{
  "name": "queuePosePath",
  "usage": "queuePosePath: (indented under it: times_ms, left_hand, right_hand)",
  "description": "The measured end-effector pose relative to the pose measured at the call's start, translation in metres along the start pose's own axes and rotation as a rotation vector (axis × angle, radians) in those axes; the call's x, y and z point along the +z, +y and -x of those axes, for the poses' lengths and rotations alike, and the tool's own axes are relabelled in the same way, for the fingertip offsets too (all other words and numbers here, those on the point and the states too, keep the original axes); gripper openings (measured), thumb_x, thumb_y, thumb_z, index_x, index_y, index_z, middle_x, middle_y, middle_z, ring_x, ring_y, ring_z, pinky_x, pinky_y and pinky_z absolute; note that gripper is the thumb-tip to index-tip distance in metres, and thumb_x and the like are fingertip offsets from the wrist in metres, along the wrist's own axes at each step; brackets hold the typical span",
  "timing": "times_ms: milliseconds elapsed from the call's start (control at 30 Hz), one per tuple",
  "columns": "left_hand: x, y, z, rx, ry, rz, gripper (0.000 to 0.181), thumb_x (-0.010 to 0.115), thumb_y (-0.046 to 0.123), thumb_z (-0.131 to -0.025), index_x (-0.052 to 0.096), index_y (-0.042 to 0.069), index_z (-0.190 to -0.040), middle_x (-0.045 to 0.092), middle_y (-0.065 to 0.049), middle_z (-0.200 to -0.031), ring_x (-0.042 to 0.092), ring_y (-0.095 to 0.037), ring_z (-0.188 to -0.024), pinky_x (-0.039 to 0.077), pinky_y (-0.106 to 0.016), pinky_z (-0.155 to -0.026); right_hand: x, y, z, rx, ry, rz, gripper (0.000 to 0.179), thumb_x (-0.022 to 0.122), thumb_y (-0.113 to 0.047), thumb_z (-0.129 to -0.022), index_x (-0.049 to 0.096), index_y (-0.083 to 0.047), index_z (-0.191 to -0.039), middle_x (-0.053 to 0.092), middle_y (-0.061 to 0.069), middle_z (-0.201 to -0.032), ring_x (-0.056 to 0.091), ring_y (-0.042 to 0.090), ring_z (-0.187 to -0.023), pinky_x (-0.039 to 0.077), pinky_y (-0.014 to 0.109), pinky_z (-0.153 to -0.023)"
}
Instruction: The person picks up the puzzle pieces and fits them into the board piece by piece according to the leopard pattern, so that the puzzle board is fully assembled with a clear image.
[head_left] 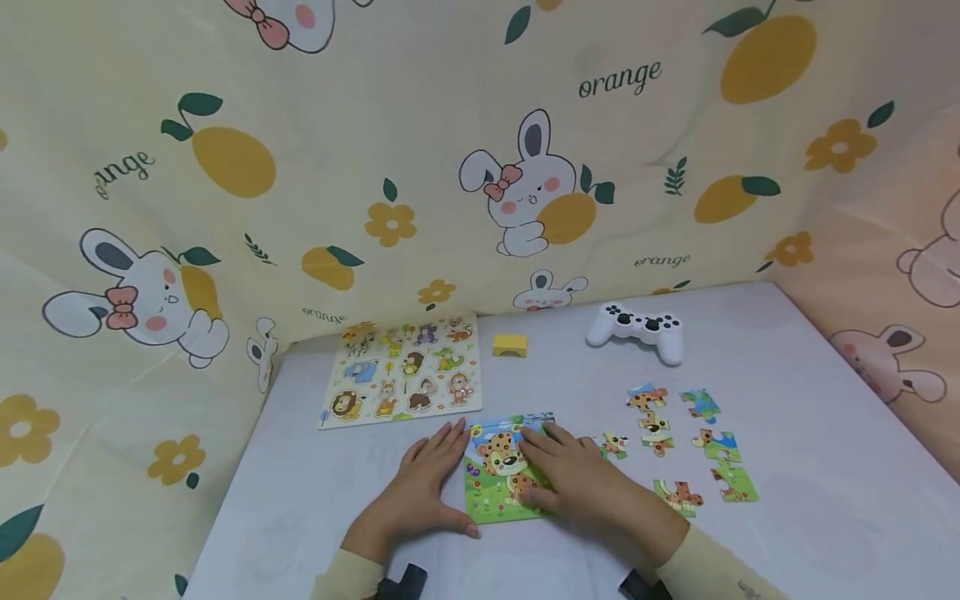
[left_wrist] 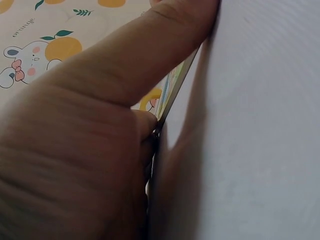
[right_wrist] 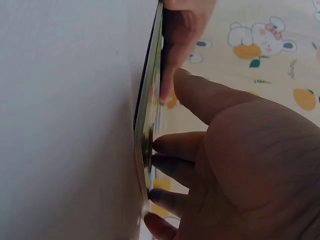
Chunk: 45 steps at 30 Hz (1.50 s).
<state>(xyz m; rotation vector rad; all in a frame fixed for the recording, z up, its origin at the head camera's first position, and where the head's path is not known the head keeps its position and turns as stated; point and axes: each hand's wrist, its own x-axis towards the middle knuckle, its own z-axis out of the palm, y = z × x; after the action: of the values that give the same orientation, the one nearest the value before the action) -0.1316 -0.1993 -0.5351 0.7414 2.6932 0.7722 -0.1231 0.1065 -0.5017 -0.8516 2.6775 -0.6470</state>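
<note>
Board [head_left: 430, 375] with animal pictures lay at left on a white table [head_left: 262, 525]. The left hand [head_left: 420, 490] — fingers straight, thumb spread apart — lay along the left edge of a leopard puzzle [head_left: 491, 492], set near the table's front. Beyond the puzzle stood a yellow block [head_left: 510, 343]. The right hand [head_left: 581, 471], fingers extended, rested at the puzzle's right side. Farther right were loose puzzle pieces [head_left: 656, 427], with a white game controller [head_left: 637, 326] behind them.

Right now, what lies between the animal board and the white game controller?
A yellow block, nearer the animal board than the white game controller; the head view shows it.
</note>
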Motion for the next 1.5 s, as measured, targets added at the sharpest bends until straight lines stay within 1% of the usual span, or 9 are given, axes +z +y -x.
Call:
queuePosePath:
  times_ms: [100, 267, 500, 633, 900, 1100, 1200, 1367, 1500]
  left_hand:
    - [0.000, 0.000, 0.000, -0.002, -0.003, 0.005, 0.144, 0.089, 0.083, -0.063, 0.028, 0.014, -0.174, 0.011, 0.005, -0.181, 0.005, -0.021, -0.166, 0.004, -0.057, -0.130]
    - [0.000, 0.000, 0.000, -0.011, -0.009, 0.001, 0.145, 0.087, 0.084, -0.063, 0.026, 0.014, -0.174, 0.011, 0.005, -0.181, 0.004, -0.020, -0.166, 0.003, -0.056, -0.130]
    - [-0.001, 0.000, -0.001, -0.007, -0.019, -0.006, 0.145, 0.087, 0.084, -0.065, 0.025, 0.012, -0.174, 0.011, 0.005, -0.181, 0.004, -0.021, -0.166, 0.003, -0.058, -0.130]
    - [-0.001, 0.001, -0.001, -0.011, -0.028, -0.009, 0.144, 0.087, 0.083, -0.065, 0.025, 0.012, -0.174, 0.011, 0.006, -0.181, 0.003, -0.021, -0.166, 0.003, -0.058, -0.130]
    - [-0.001, 0.001, -0.002, -0.012, -0.034, -0.010, 0.144, 0.087, 0.083, -0.066, 0.025, 0.014, -0.175, 0.010, 0.006, -0.181, 0.002, -0.020, -0.166, 0.003, -0.058, -0.130]
    - [0.000, 0.000, -0.001, -0.016, -0.027, -0.002, 0.143, 0.087, 0.083, -0.065, 0.025, 0.014, -0.175, 0.010, 0.006, -0.181, 0.003, -0.021, -0.166, 0.002, -0.059, -0.130]
    - [0.000, 0.000, 0.000, -0.009, -0.025, 0.003, 0.143, 0.087, 0.083, -0.066, 0.025, 0.014, -0.175, 0.010, 0.006, -0.181, 0.004, -0.021, -0.166, 0.002, -0.059, -0.129]
    - [0.001, 0.000, 0.000, 0.007, -0.016, 0.008, 0.143, 0.087, 0.083, -0.066, 0.025, 0.014, -0.175, 0.010, 0.007, -0.181, 0.004, -0.021, -0.166, 0.003, -0.059, -0.129]
    - [0.001, 0.000, 0.000, 0.013, -0.006, 0.008, 0.145, 0.087, 0.084, -0.065, 0.025, 0.013, -0.174, 0.009, 0.006, -0.181, 0.004, -0.021, -0.166, 0.003, -0.060, -0.129]
  right_hand:
    - [0.002, -0.002, -0.002, -0.009, -0.012, 0.009, 0.076, 0.064, -0.054, -0.107, 0.048, -0.008, -0.165, 0.034, 0.007, -0.175, 0.022, 0.042, -0.162, 0.033, 0.070, -0.115]
    - [0.005, -0.007, -0.013, -0.073, -0.027, 0.000, 0.074, 0.064, -0.051, -0.109, 0.047, -0.007, -0.165, 0.034, 0.009, -0.175, 0.024, 0.038, -0.162, 0.031, 0.065, -0.116]
    - [0.008, -0.015, -0.028, -0.127, -0.058, 0.009, 0.076, 0.063, -0.051, -0.109, 0.043, -0.008, -0.168, 0.033, 0.007, -0.176, 0.022, 0.036, -0.163, 0.024, 0.070, -0.119]
    - [0.010, -0.019, -0.033, -0.138, -0.077, 0.033, 0.076, 0.062, -0.052, -0.109, 0.042, -0.008, -0.169, 0.030, 0.006, -0.177, 0.021, 0.036, -0.163, 0.023, 0.070, -0.120]
    - [0.013, -0.019, -0.037, -0.120, -0.102, 0.064, 0.077, 0.058, -0.056, -0.110, 0.039, -0.012, -0.170, 0.025, 0.002, -0.179, 0.016, 0.034, -0.164, 0.022, 0.068, -0.122]
    - [0.014, -0.014, -0.040, -0.127, -0.101, 0.008, 0.079, 0.058, -0.059, -0.109, 0.040, -0.013, -0.170, 0.025, 0.003, -0.179, 0.014, 0.033, -0.165, 0.020, 0.069, -0.122]
    - [0.014, -0.011, -0.040, -0.129, -0.094, -0.037, 0.076, 0.057, -0.058, -0.110, 0.041, -0.016, -0.170, 0.025, 0.004, -0.179, 0.015, 0.033, -0.165, 0.019, 0.070, -0.123]
    - [0.011, -0.003, -0.039, -0.119, -0.050, -0.149, 0.067, 0.062, -0.049, -0.110, 0.047, -0.021, -0.168, 0.030, 0.007, -0.177, 0.023, 0.031, -0.162, 0.020, 0.071, -0.123]
    - [0.006, 0.002, -0.033, -0.106, -0.022, -0.220, 0.067, 0.063, -0.051, -0.109, 0.049, -0.018, -0.166, 0.034, 0.008, -0.175, 0.030, 0.033, -0.160, 0.022, 0.071, -0.123]
